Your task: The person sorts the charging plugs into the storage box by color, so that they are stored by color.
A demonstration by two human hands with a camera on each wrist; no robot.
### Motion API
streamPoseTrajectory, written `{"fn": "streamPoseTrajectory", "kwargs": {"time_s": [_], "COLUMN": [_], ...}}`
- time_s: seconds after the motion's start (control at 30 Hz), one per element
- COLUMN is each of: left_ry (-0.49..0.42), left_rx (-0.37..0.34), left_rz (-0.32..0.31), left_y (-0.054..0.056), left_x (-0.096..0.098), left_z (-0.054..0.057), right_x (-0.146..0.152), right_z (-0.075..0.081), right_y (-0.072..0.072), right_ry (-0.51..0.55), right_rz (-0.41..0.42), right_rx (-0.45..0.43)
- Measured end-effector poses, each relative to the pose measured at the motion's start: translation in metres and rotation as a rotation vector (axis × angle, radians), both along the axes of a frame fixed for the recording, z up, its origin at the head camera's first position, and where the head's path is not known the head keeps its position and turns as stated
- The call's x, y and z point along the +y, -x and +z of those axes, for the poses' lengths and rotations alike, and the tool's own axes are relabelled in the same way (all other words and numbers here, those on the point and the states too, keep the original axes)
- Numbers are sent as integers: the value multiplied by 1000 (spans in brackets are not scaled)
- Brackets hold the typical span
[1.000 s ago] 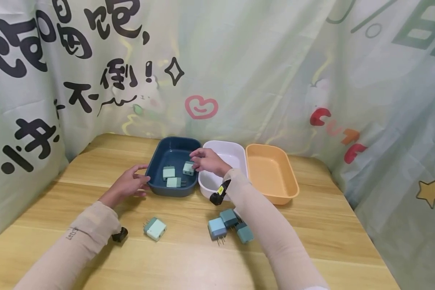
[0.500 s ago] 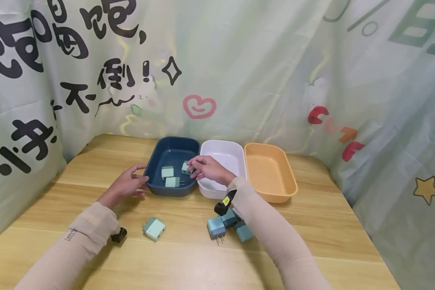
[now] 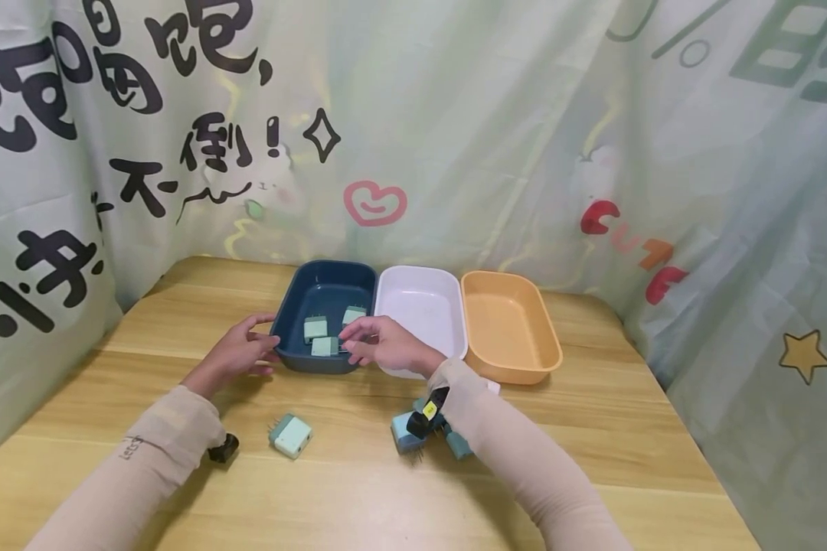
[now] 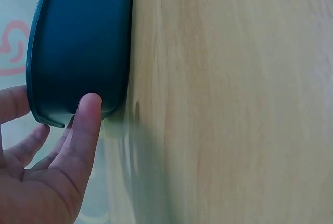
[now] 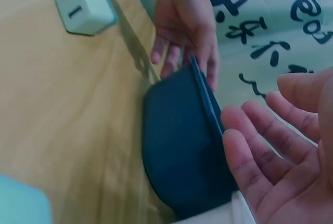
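A dark blue bin (image 3: 331,287) stands at the left of a row, with several pale green plug adapters inside, one (image 3: 315,329) at its left. The right hand (image 3: 389,344) hovers over the bin's near right side, fingers loosely extended and holding nothing. Part of an adapter (image 3: 354,314) shows just beyond its fingers. At the bin's near left corner, the left hand (image 3: 237,348) has its fingers spread around the outside; in the left wrist view a fingertip (image 4: 89,102) touches the wall. Another pale green adapter (image 3: 291,436) lies on the table in front.
A white bin (image 3: 420,287) and an orange bin (image 3: 510,321) stand right of the dark blue one. Blue and teal adapters (image 3: 406,432) lie clustered on the wooden table (image 3: 358,490), partly hidden by the right wrist and sleeve. A printed curtain (image 3: 455,153) hangs behind.
The right hand has drawn back from the adapter at the bin's right, moving toward the near side, and that adapter lies in the dark blue bin. The left hand has stayed at the corner.
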State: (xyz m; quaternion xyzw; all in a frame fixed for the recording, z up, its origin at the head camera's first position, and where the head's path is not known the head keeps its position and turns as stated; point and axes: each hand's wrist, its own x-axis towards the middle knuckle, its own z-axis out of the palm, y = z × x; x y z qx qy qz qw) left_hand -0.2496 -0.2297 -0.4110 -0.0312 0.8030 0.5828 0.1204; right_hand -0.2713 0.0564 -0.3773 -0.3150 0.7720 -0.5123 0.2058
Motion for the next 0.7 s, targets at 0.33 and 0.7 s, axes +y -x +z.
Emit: {"fn": "streamPoseTrajectory", "kwargs": {"time_s": [0.33, 0.7], "left_ry": [-16, -17], "left_rx": [-7, 5], "left_rz": [6, 1], "left_y": [0, -1], "left_x": [0, 0], "left_z": [-1, -1], "right_x": [-11, -26], "right_z": [-11, -27], "right_y": [-22, -34], "right_ry": [-24, -232], "right_rz": [182, 313], "right_rx": [134, 129]}}
